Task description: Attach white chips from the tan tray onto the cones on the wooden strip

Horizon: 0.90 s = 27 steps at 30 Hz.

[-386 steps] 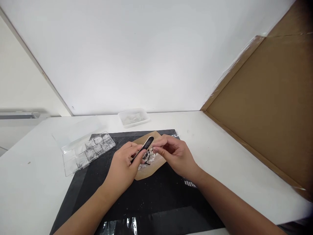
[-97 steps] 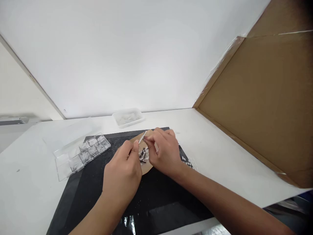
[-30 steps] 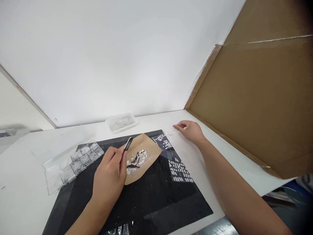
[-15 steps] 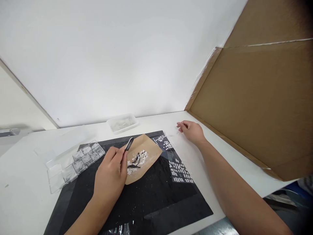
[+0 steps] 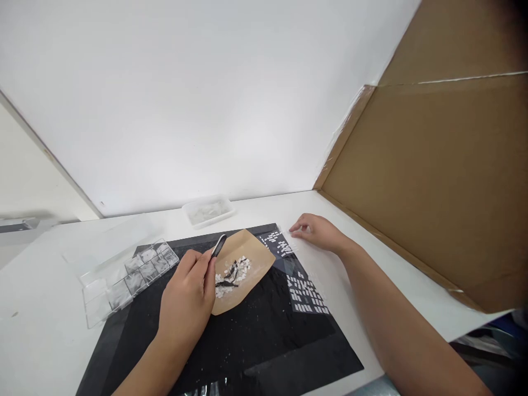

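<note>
My left hand [image 5: 187, 291] is closed around a slim dark tool with a pale edge, which looks like a pair of tweezers [image 5: 219, 246]; its lower end is hidden by the fingers. Just beyond those fingers lies a brown paper sheet [image 5: 251, 247] bearing small white chips [image 5: 245, 265] and several dark strips [image 5: 226, 284]. To the right, my right hand [image 5: 319, 232] hovers low at the mat's far right corner, thumb and forefinger bent and slightly apart, nothing visible between them. Nearest to it is a dark sheet with white rectangles [image 5: 284, 246].
A black mat [image 5: 256, 335] covers the white table. A second sheet of white rectangles [image 5: 307, 294] lies on its right edge. At left sits a clear compartment box [image 5: 132, 278]. A white tray [image 5: 208, 211] stands by the back wall; a cardboard panel [image 5: 433, 192] rises at right.
My right hand has come down and left toward the mat's far right corner, with thumb and forefinger parting a little. My left hand still grips the tweezers in the same place.
</note>
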Each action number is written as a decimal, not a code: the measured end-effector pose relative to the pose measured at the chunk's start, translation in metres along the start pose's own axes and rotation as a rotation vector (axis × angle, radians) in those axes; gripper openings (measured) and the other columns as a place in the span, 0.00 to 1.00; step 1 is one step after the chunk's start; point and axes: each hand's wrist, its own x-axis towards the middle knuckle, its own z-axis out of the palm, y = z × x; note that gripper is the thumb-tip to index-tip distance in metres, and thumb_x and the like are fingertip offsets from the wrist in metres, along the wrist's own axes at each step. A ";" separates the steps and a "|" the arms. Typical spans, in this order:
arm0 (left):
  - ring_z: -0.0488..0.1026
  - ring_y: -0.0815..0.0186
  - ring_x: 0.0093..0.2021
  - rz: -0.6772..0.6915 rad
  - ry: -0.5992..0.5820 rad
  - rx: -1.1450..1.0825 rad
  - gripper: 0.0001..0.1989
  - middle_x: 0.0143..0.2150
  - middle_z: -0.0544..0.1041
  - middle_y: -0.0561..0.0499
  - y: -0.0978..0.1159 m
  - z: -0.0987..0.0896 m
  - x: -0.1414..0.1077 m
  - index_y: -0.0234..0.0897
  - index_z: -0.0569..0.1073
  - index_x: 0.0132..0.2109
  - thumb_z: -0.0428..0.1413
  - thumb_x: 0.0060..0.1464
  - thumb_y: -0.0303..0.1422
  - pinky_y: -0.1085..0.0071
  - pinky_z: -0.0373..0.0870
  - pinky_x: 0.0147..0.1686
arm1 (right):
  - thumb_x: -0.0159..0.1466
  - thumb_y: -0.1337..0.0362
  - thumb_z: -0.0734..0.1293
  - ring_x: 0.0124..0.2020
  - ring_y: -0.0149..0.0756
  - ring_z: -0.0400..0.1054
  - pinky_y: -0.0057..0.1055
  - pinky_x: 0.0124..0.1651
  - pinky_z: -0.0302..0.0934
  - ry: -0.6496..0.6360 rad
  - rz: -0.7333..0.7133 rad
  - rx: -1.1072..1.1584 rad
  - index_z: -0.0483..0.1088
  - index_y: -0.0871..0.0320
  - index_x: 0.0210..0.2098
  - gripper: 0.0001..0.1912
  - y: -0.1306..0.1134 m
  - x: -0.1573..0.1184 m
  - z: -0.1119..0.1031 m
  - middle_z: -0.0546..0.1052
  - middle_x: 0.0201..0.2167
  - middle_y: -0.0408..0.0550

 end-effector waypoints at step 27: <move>0.77 0.66 0.38 -0.078 0.040 -0.238 0.13 0.40 0.80 0.49 0.011 -0.003 0.004 0.40 0.83 0.48 0.53 0.70 0.35 0.71 0.72 0.41 | 0.73 0.57 0.66 0.37 0.35 0.77 0.31 0.35 0.75 0.130 -0.390 0.738 0.74 0.50 0.52 0.11 -0.154 -0.043 0.044 0.77 0.41 0.48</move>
